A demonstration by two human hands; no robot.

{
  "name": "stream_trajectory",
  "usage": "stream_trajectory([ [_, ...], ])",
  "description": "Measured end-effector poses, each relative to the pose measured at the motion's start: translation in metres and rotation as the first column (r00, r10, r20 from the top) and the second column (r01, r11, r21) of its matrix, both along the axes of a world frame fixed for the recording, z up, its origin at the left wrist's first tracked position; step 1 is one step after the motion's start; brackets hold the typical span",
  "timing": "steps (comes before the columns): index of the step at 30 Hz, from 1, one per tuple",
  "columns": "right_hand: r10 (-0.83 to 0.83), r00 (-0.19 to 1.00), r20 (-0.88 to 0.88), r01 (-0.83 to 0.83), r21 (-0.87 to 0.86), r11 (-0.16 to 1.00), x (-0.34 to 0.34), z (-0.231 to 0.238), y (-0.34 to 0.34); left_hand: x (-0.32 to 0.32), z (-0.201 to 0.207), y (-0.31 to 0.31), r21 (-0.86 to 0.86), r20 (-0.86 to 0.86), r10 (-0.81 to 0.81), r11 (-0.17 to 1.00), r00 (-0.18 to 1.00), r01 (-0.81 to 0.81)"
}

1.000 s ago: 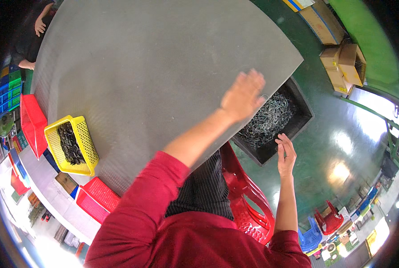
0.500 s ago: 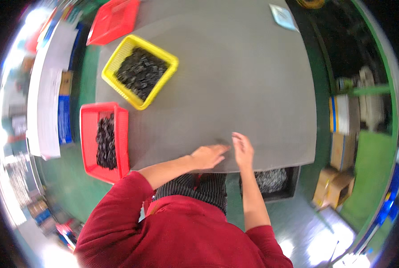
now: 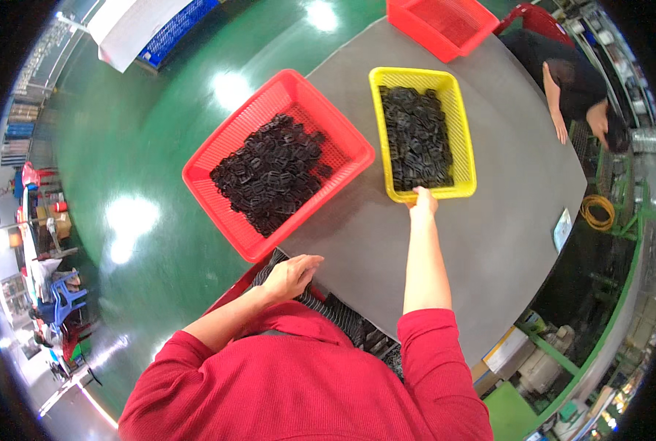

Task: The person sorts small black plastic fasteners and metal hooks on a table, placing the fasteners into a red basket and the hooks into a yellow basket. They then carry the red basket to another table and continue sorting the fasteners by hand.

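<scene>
A yellow plastic basket, rectangular with open latticed walls (image 3: 460, 132), stands upright on the grey, flat tabletop (image 3: 504, 213), ahead of the person and slightly to the right. Its sides flare toward a thick rolled rim, and it is filled to part of its depth with a loose heap of small black flat pieces (image 3: 416, 136), some showing slots. The basket's long axis runs away from the person, one short end facing the body and the far end leaning slightly left. The bare right hand (image 3: 422, 203) grips the rim of that near end, pinched closely on it with the thumb side uppermost; the fingers under the rim are hidden. The bare left hand (image 3: 291, 275) is just beyond the person's body, by the near table edge, fingers loosely extended toward the right and nothing visible in it, though its palm is turned out of sight. Left of the yellow basket, just beside it, a larger red rectangular plastic basket (image 3: 314, 103) sits askew with more black pieces (image 3: 269, 173) heaped inside; its support is hidden. A second red plastic basket (image 3: 445, 28) at the far table edge is cut off by the upper border. The black pieces overlap too densely for single outlines to be followed.
</scene>
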State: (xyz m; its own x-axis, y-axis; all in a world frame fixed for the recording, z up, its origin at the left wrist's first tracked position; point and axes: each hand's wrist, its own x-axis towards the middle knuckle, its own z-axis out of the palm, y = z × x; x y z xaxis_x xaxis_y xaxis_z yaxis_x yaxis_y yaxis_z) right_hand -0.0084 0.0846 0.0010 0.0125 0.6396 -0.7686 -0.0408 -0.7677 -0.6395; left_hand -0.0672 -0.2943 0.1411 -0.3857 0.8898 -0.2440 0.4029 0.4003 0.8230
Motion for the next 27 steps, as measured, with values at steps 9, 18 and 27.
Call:
stream_trajectory([
  [9, 0.102, 0.975, 0.198, -0.138, 0.18, 0.974, 0.088, 0.127, -0.003, -0.153, 0.016, 0.039, 0.275, 0.006, 0.166, 0.948, 0.986, -0.162],
  [18, 0.365, 0.814, 0.451, -0.513, 0.265, 0.816, 0.159, 0.332, -0.055, -0.224, 0.037, 0.143, 0.378, 0.579, -0.025, 0.893, 0.815, -0.242],
  [27, 0.716, 0.211, 0.666, -0.949, -0.038, 0.314, 0.082, 0.355, -0.106, -0.203, -0.022, 0.104, 0.318, 0.925, -0.148, 0.806, 0.351, -0.498],
])
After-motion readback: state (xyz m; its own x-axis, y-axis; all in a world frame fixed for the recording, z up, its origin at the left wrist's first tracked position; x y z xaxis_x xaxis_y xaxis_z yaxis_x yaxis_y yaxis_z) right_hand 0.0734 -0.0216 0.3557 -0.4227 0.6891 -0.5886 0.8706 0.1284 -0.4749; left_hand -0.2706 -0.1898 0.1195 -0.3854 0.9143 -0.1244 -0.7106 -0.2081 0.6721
